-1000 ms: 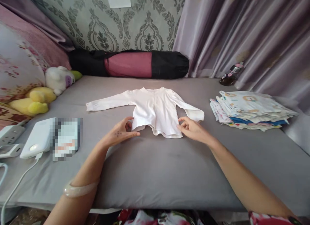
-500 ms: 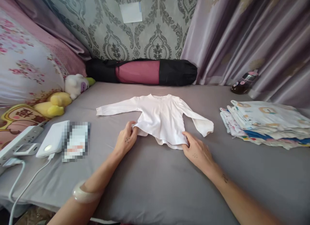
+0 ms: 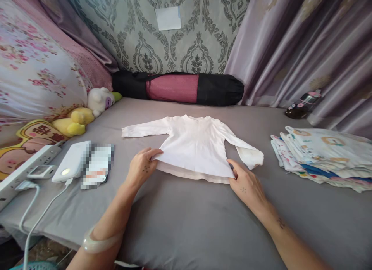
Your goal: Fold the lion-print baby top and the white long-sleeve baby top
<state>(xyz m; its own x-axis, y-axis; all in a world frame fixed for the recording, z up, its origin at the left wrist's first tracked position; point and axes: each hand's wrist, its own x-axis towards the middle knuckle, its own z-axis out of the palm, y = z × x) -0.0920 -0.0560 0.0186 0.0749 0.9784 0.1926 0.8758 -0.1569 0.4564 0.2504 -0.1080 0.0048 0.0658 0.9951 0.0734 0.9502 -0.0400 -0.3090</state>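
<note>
A small white long-sleeved shirt [image 3: 197,146] lies spread on the grey bed sheet [image 3: 186,219], its neckline toward the wall. My left hand [image 3: 143,165] pinches the left corner of its hem. At the right corner of the hem, my right hand [image 3: 244,180] grips the cloth between thumb and fingers. Between my hands the front layer of the hem is drawn fairly straight, and the back layer shows a little below it. The left sleeve reaches out to the side; the right one bends downward with its cuff slightly folded.
Folded printed clothes [image 3: 322,153] are stacked at the right, with a dark bottle [image 3: 300,105] behind them. Along the wall lies a black and pink rolled bag [image 3: 174,87]. A white power bank [image 3: 72,161], a phone [image 3: 97,165], a power strip [image 3: 31,169] and plush toys [image 3: 77,120] are at the left.
My hands have moved apart, stretching the hem wider and smoothing out the folds in the shirt's front. The whole view has shifted slightly, so things appear further right.
</note>
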